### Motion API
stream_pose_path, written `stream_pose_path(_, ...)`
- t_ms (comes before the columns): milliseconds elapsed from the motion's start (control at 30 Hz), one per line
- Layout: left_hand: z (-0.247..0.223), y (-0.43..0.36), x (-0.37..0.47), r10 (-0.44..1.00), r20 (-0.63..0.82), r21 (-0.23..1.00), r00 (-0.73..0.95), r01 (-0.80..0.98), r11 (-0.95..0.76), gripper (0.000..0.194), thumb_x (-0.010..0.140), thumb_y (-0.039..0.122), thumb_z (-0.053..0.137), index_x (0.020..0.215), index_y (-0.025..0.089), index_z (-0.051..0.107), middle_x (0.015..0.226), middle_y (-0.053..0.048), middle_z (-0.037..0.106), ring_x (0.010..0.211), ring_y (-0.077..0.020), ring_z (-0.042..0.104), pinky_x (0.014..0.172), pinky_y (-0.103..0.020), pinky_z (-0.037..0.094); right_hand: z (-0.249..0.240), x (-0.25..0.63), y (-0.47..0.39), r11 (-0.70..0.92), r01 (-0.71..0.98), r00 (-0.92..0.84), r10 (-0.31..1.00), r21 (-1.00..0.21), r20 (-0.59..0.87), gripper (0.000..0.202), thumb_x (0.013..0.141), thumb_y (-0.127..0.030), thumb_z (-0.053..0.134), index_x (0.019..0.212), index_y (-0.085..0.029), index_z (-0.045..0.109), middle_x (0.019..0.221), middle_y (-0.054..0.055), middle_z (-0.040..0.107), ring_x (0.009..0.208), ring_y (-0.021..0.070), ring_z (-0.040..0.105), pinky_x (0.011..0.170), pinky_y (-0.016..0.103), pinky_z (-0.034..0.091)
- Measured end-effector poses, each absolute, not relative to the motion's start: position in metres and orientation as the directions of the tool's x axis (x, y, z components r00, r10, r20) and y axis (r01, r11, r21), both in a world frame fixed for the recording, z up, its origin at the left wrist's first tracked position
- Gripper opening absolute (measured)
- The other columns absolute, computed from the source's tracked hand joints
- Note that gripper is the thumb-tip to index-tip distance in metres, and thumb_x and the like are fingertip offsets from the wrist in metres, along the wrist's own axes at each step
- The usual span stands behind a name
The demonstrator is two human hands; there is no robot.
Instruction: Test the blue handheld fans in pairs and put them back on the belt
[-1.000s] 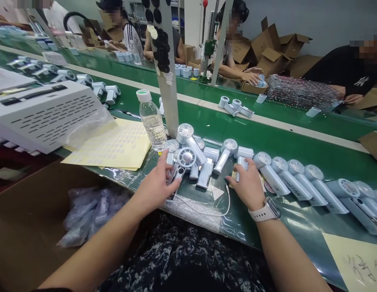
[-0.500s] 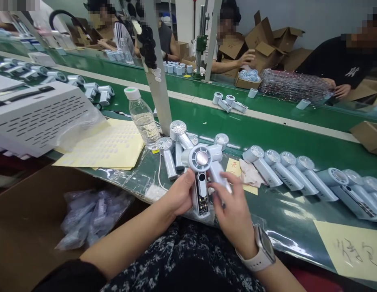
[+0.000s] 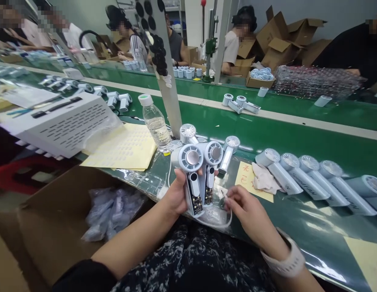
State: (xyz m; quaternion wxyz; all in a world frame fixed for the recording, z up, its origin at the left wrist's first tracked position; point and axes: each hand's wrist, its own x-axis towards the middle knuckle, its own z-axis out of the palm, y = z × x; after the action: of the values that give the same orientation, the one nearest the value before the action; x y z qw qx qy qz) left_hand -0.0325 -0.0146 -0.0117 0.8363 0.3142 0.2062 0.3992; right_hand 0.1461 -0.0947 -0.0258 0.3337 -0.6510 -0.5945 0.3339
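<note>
My left hand (image 3: 175, 196) is closed around two light-blue handheld fans side by side, a nearer fan (image 3: 191, 194) and a second fan (image 3: 210, 182). Both handles lack a front cover, so their circuit boards show. To the right of these, my right hand (image 3: 247, 207) pinches the end of a white cable (image 3: 230, 221), which loops below the fans. Behind the held pair stand and lie more fans, among them an upright fan (image 3: 187, 132) and a tilted fan (image 3: 229, 152).
A water bottle (image 3: 156, 125) stands beside a metal post (image 3: 170, 93). Yellow label sheets (image 3: 136, 152) lie at left near a white vented box (image 3: 76, 121). A row of fans (image 3: 310, 178) lines the right. An open carton (image 3: 54, 211) holds bagged items. Co-workers sit across the green belt.
The second fan has come into my left hand beside the first. My right hand has moved down and away from the fans and now pinches the cable end. The view has swung left.
</note>
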Motion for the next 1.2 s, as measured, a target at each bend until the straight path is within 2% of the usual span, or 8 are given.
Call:
stream_pose_path(133,-0.001,-0.008,-0.029,0.868,-0.080,0.734,0.491,-0.560,0.384,0.070,0.052,0.082,0.072,0.083,0.022,0.056,0.107,-0.010,0.073,0.120,-0.0375,0.061,0.092,-0.050,0.054,-0.006,0.138,-0.110,-0.200,0.230,-0.084,0.971,-0.952,-0.224,0.021,0.090,-0.033,0.055,0.105,-0.021,0.065,0.063,-0.001,0.064,0.062,0.0199,0.063,0.064,0.032,0.049)
stream_pose_path(233,0.005,-0.005,-0.018,0.897,-0.043,0.739,0.439,-0.590,0.324,0.072,0.050,0.088,0.067,0.078,0.022,0.055,0.109,-0.009,0.072,0.121,-0.0386,0.059,0.089,-0.048,0.055,0.001,0.125,-0.110,-0.200,0.182,-0.123,0.967,-0.963,-0.225,0.018,0.087,-0.034,0.059,0.083,-0.021,0.070,0.058,-0.001,0.062,0.057,0.0177,0.058,0.059,0.030,0.044)
stream_pose_path(400,0.010,-0.006,-0.005,0.908,0.040,0.714,0.417,-0.648,0.266,0.070,0.060,0.090,0.057,0.068,0.021,0.053,0.110,-0.007,0.070,0.120,-0.0360,0.060,0.087,-0.045,0.057,-0.003,0.103,-0.109,-0.092,0.115,-0.037,0.995,-0.989,-0.097,0.028,0.087,-0.032,0.059,0.062,-0.020,0.058,0.059,0.000,0.063,0.059,0.0159,0.057,0.060,0.028,0.041)
stream_pose_path(567,0.010,-0.010,-0.008,0.894,0.037,0.699,0.446,-0.651,0.296,0.070,0.059,0.090,0.058,0.064,0.020,0.053,0.112,-0.007,0.070,0.117,-0.0345,0.061,0.083,-0.043,0.058,-0.011,0.100,-0.112,-0.075,-0.009,-0.142,0.987,-0.997,-0.073,0.030,0.094,-0.036,0.054,0.068,-0.021,0.056,0.049,-0.003,0.058,0.049,0.0142,0.056,0.058,0.027,0.043)
stream_pose_path(733,0.005,-0.011,-0.012,0.877,-0.006,0.643,0.480,-0.670,0.371,0.070,0.057,0.089,0.060,0.064,0.020,0.051,0.108,-0.008,0.071,0.113,-0.0323,0.064,0.084,-0.043,0.057,-0.008,0.100,-0.111,-0.032,0.124,-0.126,0.991,-0.992,-0.048,0.039,0.095,-0.037,0.054,0.059,-0.021,0.053,0.053,0.000,0.062,0.053,0.0140,0.057,0.060,0.028,0.042)
stream_pose_path(933,0.001,-0.010,-0.013,0.921,0.024,0.734,0.389,-0.632,0.248,0.071,0.054,0.090,0.060,0.067,0.021,0.055,0.100,-0.008,0.073,0.111,-0.0347,0.064,0.083,-0.046,0.057,-0.018,0.083,-0.115,-0.200,-0.305,0.027,0.975,-0.931,-0.218,0.041,0.088,-0.059,0.060,0.074,-0.021,0.057,0.041,-0.010,0.042,0.035,0.0107,0.044,0.047,0.027,0.043)
stream_pose_path(1067,0.002,-0.012,-0.011,0.901,0.052,0.727,0.430,-0.635,0.260,0.072,0.055,0.091,0.058,0.063,0.020,0.055,0.102,-0.009,0.073,0.111,-0.0342,0.065,0.084,-0.044,0.057,-0.018,0.085,-0.117,-0.160,-0.245,-0.041,0.987,-0.956,-0.155,0.041,0.087,-0.057,0.065,0.070,-0.019,0.057,0.041,-0.007,0.047,0.041,0.0116,0.050,0.053,0.028,0.047)
stream_pose_path(1200,-0.001,-0.013,-0.010,0.893,0.038,0.738,0.449,-0.615,0.278,0.070,0.054,0.090,0.061,0.064,0.020,0.058,0.101,-0.009,0.073,0.110,-0.0352,0.064,0.082,-0.045,0.057,-0.019,0.087,-0.117,-0.200,-0.286,-0.006,0.978,-0.937,-0.207,0.043,0.086,-0.061,0.062,0.072,-0.020,0.056,0.041,-0.010,0.042,0.038,0.0115,0.046,0.052,0.029,0.046)
